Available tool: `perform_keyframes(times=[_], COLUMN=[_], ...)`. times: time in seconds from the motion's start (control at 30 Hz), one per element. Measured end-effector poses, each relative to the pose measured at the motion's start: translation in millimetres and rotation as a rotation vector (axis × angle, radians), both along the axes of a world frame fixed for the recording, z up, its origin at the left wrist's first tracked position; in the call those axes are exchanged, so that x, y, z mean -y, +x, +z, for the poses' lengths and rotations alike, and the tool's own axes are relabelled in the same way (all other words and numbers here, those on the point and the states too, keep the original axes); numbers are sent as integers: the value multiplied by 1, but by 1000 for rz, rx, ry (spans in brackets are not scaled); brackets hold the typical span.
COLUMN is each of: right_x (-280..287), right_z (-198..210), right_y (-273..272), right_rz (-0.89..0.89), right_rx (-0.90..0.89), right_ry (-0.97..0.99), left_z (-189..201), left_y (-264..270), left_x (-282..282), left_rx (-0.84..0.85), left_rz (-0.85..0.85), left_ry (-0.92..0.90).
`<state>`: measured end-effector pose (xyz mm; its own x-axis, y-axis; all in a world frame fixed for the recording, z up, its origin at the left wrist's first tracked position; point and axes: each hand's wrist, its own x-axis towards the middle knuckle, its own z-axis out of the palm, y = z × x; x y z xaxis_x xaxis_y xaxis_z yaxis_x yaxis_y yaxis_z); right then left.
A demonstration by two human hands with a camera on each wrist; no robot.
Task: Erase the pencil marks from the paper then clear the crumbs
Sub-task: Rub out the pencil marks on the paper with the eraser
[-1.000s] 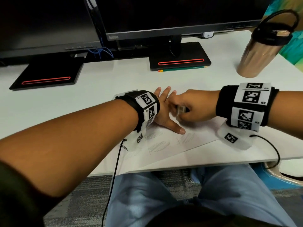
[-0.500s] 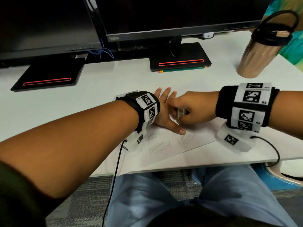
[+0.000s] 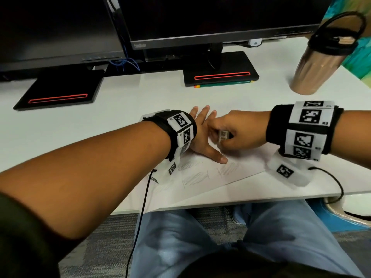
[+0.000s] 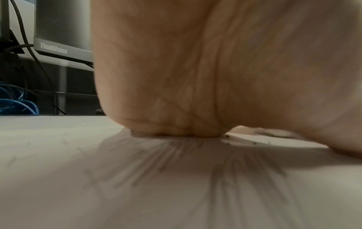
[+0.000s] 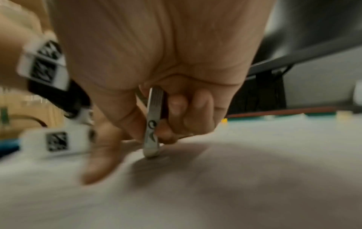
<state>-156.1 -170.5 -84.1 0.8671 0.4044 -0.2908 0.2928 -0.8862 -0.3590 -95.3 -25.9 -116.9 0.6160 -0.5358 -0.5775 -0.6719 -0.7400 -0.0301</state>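
A white sheet of paper (image 3: pixel 202 183) lies at the desk's front edge with several patches of pencil scribble (image 3: pixel 195 178). My left hand (image 3: pixel 202 135) lies flat on the paper with fingers spread and thumb out. Its palm (image 4: pixel 195 77) presses the sheet beside pencil marks (image 4: pixel 245 170). My right hand (image 3: pixel 236 130) grips a white eraser (image 3: pixel 222 136) in a printed sleeve. The eraser (image 5: pixel 153 124) stands upright with its lower end on the paper (image 5: pixel 215 186), just right of the left thumb (image 5: pixel 99 158).
Two dark monitors stand at the back on black bases (image 3: pixel 220 70) (image 3: pixel 58 90). A green pencil (image 3: pixel 222 84) lies along the right base. A metal tumbler (image 3: pixel 319 63) with a black lid stands at back right. A black cable (image 3: pixel 142 207) hangs over the front edge.
The right hand with the eraser has shifted slightly back and forth over the paper beside the left thumb. The left hand stays flat in the same place.
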Motion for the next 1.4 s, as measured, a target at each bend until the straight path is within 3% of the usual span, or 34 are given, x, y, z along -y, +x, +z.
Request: perform_keyframes(times=[0.1, 0.27, 0.4, 0.5, 0.67, 0.77, 1.0, 1.4], right_x=[6, 1, 7, -1, 19, 24, 9, 4], right_z=[4, 0, 4, 4, 24, 32, 9, 11], right_y=[1, -4, -2, -8, 6, 15, 21, 14], right_rz=[-74, 6, -64, -9, -231, -331, -272, -191], right_rx=[-4, 17, 50, -48, 86, 74, 52, -81], right_ry=[12, -4, -25, 4, 124, 220, 8, 34], left_z=[1, 3, 5, 6, 14, 15, 7, 7], left_y=[-1, -2, -3, -4, -6, -4, -4, -2], left_x=[2, 0, 2, 1, -2, 0, 10, 12], left_rx=[3, -6, -7, -14, -46, -40, -12, -17], left_rz=[7, 2, 10, 8, 2, 16, 12, -8], left_ry=[10, 1, 14, 2, -39, -110, -24, 24])
